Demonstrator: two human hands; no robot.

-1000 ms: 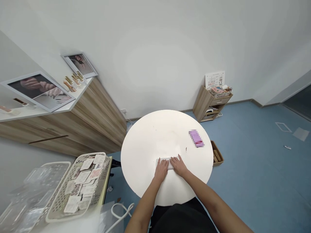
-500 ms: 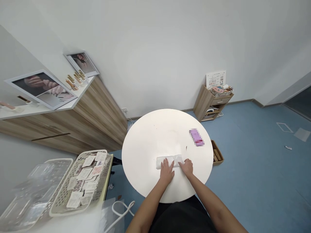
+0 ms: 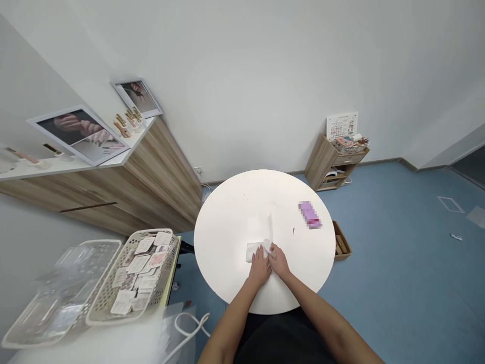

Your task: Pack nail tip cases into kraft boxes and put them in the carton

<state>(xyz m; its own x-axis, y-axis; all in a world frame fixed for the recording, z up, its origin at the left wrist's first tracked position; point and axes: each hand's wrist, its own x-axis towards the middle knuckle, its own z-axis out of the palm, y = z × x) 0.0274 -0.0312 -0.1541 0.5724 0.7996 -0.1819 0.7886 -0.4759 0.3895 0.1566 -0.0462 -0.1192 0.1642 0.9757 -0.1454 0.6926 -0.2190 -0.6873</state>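
Along the left wall: a wood-veneer cabinet (image 3: 159, 187) ran back into the room; its white shelf (image 3: 56, 169) bore a framed photograph of hands (image 3: 78, 134).
Lower left: a clear plastic tray (image 3: 100, 241) lay beside a beige perforated basket (image 3: 151, 233); paper cards (image 3: 136, 264) filled the basket, and a white cord (image 3: 189, 326) looped below.
Left hand: the left hand (image 3: 259, 268) lay on the round white table (image 3: 227, 217); its fingers were extended, their tips against the cloth, not clenched.
Cloth: a folded white cloth (image 3: 254, 252) sat near the table's near edge, between both hands; one end stood raised.
Right hand: the right hand (image 3: 280, 262) was just beside the raised end; its fingers curved onto the cloth, though I could not tell whether they gripped it.
Right of the table: a pixelated pink packet (image 3: 309, 215) lay on the tabletop, well apart from the hands; a wooden box (image 3: 342, 246) sat on the blue floor (image 3: 397, 253).
Risk: the raised end could spring open if finger pressure eased; the smooth tabletop could also let the cloth slide under sideways pressure.
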